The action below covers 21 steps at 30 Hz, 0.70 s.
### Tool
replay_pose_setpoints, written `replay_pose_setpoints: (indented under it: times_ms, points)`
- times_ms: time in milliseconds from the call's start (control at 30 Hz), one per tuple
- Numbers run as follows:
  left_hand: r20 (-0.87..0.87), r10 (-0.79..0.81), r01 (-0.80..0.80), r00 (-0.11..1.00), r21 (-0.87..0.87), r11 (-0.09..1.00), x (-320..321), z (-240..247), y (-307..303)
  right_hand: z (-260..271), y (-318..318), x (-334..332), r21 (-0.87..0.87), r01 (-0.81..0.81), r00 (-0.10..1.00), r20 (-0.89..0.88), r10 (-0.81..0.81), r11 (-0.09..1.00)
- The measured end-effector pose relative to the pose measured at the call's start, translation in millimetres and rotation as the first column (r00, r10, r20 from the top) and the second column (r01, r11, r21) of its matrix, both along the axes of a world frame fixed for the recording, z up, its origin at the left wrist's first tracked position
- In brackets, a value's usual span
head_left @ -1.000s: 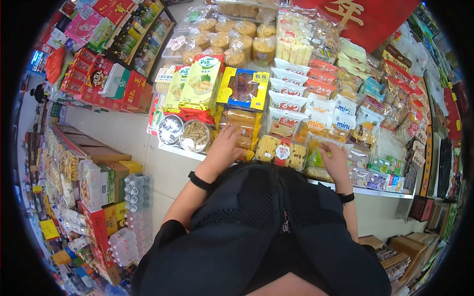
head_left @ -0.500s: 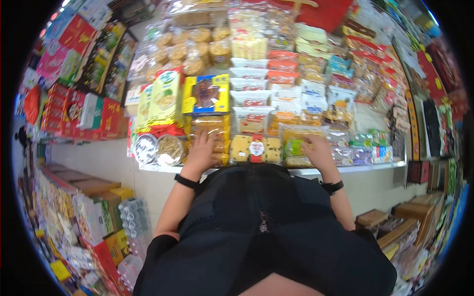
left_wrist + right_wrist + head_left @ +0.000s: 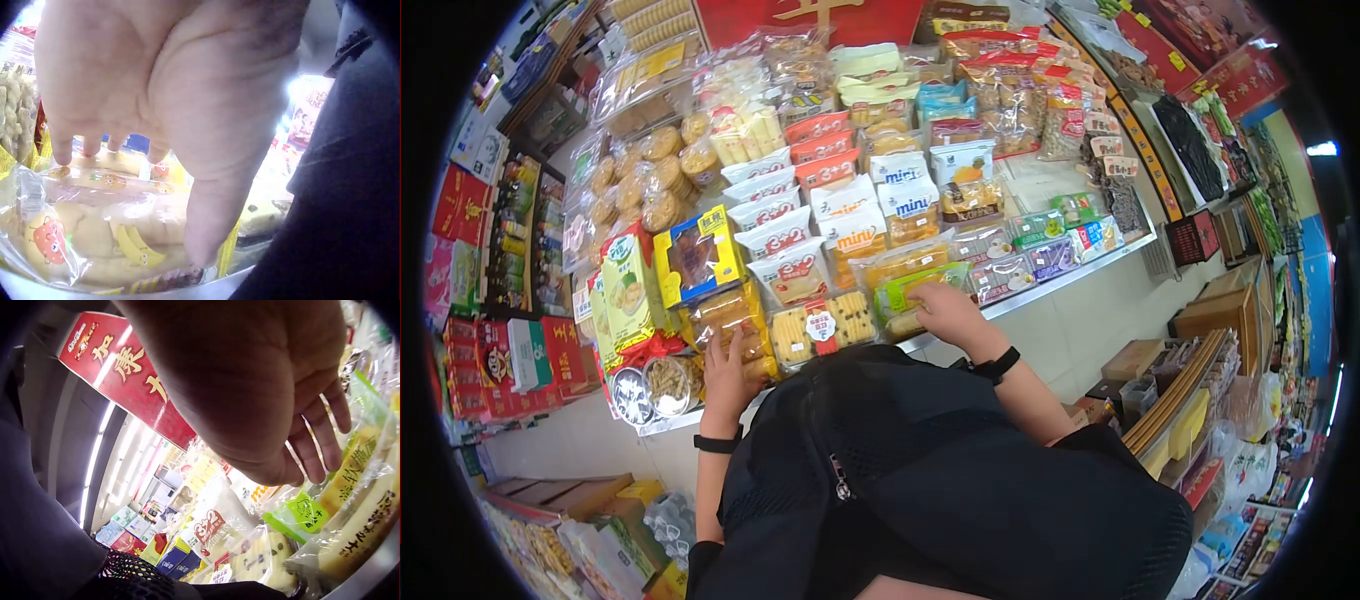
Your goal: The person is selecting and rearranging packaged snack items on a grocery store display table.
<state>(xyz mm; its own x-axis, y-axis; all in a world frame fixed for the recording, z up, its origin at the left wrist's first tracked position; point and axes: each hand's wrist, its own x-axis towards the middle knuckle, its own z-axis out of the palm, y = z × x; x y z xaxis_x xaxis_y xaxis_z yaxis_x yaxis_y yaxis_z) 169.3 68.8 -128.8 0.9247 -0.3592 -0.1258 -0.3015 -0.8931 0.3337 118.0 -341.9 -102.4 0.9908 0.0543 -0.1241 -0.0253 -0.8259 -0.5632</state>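
Note:
My left hand [image 3: 726, 378] rests on a clear, yellow-edged bread packet [image 3: 735, 315] at the display's front edge. In the left wrist view its thumb and fingers are spread over the wrapper [image 3: 94, 237], which is printed with a strawberry and a banana. My right hand [image 3: 952, 316] lies with loosely extended fingers at a green-labelled bread packet [image 3: 897, 293]. Its fingertips come right at this green label [image 3: 300, 515] in the right wrist view. Between the hands sits a clear box of yellow dotted cakes [image 3: 855, 318] with a red and white label.
White 3+2 packets [image 3: 788, 272] and mini packets [image 3: 855, 232] stand in rows behind. To the left are a yellow and blue box [image 3: 698, 258], a tall Pia bag [image 3: 630, 285] and round tubs [image 3: 670, 385]. Small flat packs [image 3: 1055, 257] lie rightward along the metal edge [image 3: 1090, 275].
The head view has swung toward the right, so the display appears tilted and shifted left. Both hands stay at the same packets.

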Motion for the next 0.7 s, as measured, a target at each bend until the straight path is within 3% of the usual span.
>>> replay_pose_setpoints:
  times_ms: [100, 167, 267, 600, 700]
  points:
    - [0.022, 0.004, -0.004, 1.000, 0.022, 1.000, -2.9, 1.9, -4.0, -5.3, 1.7, -1.1, 0.025, 0.019, 0.991, 0.134, -0.022, 1.000]
    - [-0.042, 0.074, -0.070, 0.996, 0.096, 0.993, -4.6, 6.1, -6.9, -7.0, 0.7, -0.9, 0.027, 0.012, 0.992, 0.129, -0.016, 1.000]
    - [-0.048, 0.041, -0.033, 0.998, 0.156, 0.987, -4.9, -4.4, -0.9, -10.4, 1.6, 1.4, 0.033, -0.007, 0.991, 0.131, 0.002, 0.999]
    - [0.054, 0.040, -0.048, 0.998, 0.145, 0.988, -3.8, -2.8, -5.0, -13.3, 0.7, 9.6, 0.010, -0.055, 0.990, 0.131, 0.053, 0.998]
    - [0.075, 0.004, -0.013, 0.997, 0.131, 0.991, -2.7, -3.3, -1.8, -1.8, 2.4, 8.7, 0.020, -0.059, 0.997, 0.052, 0.058, 0.998]
